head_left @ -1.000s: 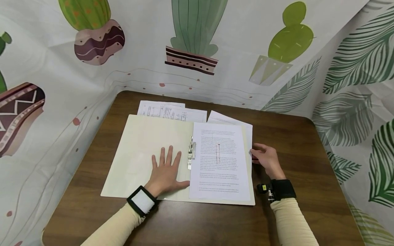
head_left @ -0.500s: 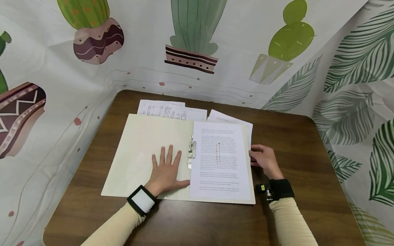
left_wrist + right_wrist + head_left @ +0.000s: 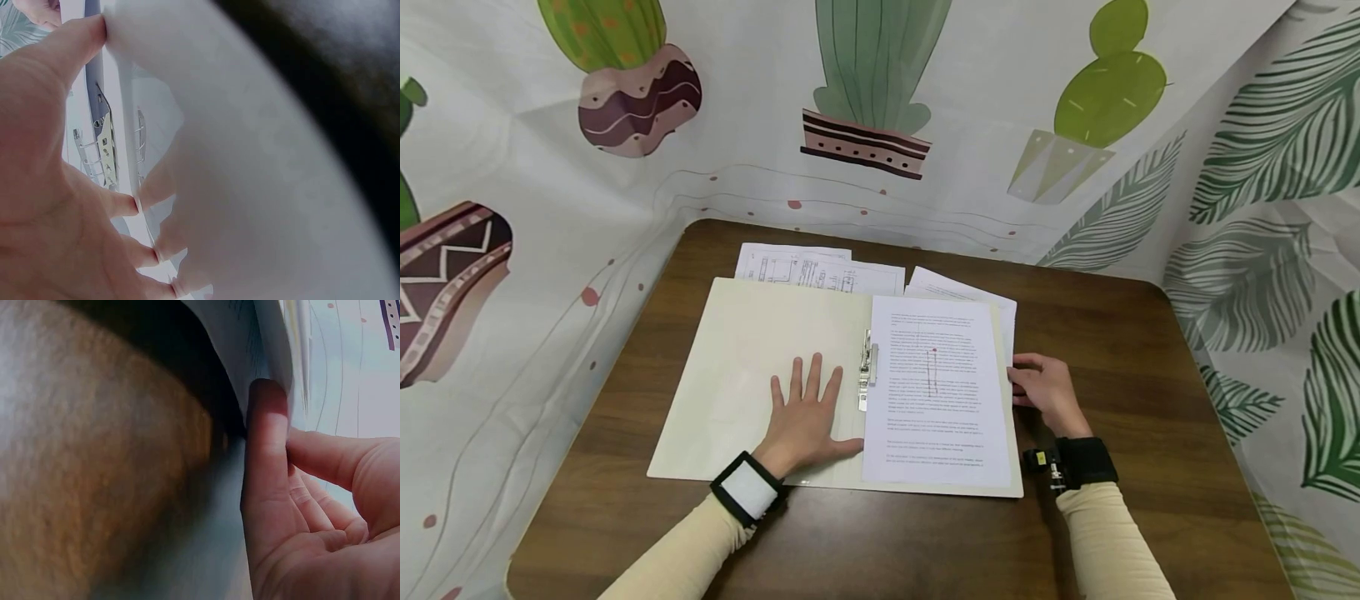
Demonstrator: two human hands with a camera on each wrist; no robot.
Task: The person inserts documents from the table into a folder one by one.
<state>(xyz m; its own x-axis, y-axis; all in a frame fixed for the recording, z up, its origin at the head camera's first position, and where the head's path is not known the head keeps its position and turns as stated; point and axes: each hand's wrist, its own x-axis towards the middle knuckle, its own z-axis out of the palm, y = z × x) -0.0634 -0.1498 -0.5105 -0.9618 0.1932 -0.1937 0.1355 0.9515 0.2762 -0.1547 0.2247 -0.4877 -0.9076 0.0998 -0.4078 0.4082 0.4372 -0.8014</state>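
Observation:
A cream ring-clip folder (image 3: 752, 350) lies spread on the table, with a metal clip (image 3: 868, 371) along its spine. Printed sheets (image 3: 936, 433) with red marks rest on its right half. My left hand (image 3: 805, 425) presses flat on the left half with fingers spread, its thumb reaching the spine. In the left wrist view the fingertips touch the cover's glossy surface. At the right edge, my right hand (image 3: 1048, 387) pinches the folder's edge between thumb and index finger (image 3: 269, 450). Whether a loose sheet is also in that pinch I cannot tell.
Loose sheets with line drawings (image 3: 820, 267) stick out from under the folder's far left edge. Another loose printed sheet (image 3: 966, 290) shows beyond the right half. The brown table (image 3: 1120, 350) ends at a cactus-patterned cloth wall (image 3: 752, 183).
My right hand has shifted slightly at the folder's right edge, its fingers closing in on it. The left hand and the folder have stayed in place.

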